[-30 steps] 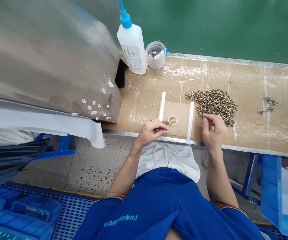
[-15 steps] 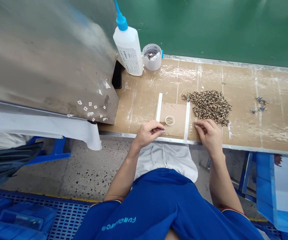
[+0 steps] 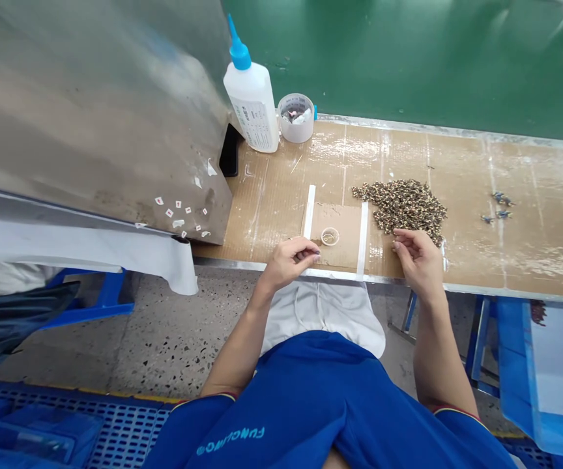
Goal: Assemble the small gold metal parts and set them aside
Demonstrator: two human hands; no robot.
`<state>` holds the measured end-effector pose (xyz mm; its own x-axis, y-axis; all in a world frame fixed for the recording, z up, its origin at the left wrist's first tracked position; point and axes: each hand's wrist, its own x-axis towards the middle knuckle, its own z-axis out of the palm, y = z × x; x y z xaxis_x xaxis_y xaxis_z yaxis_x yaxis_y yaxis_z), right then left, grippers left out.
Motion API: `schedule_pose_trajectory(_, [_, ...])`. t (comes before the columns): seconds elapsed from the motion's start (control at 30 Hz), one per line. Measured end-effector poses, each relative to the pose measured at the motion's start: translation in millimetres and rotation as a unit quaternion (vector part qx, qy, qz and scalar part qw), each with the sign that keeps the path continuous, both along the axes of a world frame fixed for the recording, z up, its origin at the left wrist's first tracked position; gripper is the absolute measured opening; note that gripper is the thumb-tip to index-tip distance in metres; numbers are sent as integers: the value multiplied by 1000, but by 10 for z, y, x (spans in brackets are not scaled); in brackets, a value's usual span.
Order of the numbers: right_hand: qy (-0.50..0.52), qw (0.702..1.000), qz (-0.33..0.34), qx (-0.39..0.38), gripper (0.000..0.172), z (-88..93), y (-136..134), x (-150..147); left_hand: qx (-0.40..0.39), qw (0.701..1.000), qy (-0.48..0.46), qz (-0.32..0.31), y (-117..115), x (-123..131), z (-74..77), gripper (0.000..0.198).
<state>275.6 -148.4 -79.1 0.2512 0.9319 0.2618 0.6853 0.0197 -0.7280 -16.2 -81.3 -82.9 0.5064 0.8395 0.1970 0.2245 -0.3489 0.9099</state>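
My left hand (image 3: 288, 262) rests at the table's front edge, its fingertips pinched together beside a small round clear dish (image 3: 330, 236). Anything between those fingers is too small to see. The dish sits on a cardboard square (image 3: 340, 225) taped down with white strips. My right hand (image 3: 419, 258) hangs with curled fingers at the lower edge of a heap of tiny speckled brown-and-gold parts (image 3: 401, 206). A few small blue-grey parts (image 3: 499, 208) lie farther right.
A white squeeze bottle with a blue nozzle (image 3: 251, 101) and a plastic cup (image 3: 295, 118) stand at the back. A steel housing (image 3: 100, 124) with small stuck labels rises on the left. Green wall lies behind; blue crates sit low left.
My right hand has shifted slightly right along the heap's lower edge. My left hand stays by the dish. The whole view has drifted a little as my head moved.
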Motion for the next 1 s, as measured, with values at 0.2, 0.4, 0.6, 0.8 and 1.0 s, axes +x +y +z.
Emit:
schedule_pose_trajectory(0.2, [-100, 995, 8, 12, 19, 15, -6, -119, 13, 1000, 8, 2, -3, 17, -19, 10])
schedule_pose_trajectory(0.4, [-64, 998, 6, 13, 17, 10, -119, -177, 11, 1000, 13, 1, 5, 21, -23, 8])
schedule_pose_trajectory(0.6, [-72, 997, 8, -12, 19, 49, -127, -56, 11, 1000, 6, 6, 1, 16, -20, 7])
schedule_pose_trajectory(0.8, [-143, 988, 57, -31, 20, 33, -114, -6, 1, 1000, 4, 7, -11, 9, -8, 8])
schedule_pose_trajectory(1.0, [-73, 995, 47, -46, 14, 134, -124, -85, -7, 1000, -5, -4, -17, 5, 13, 8])
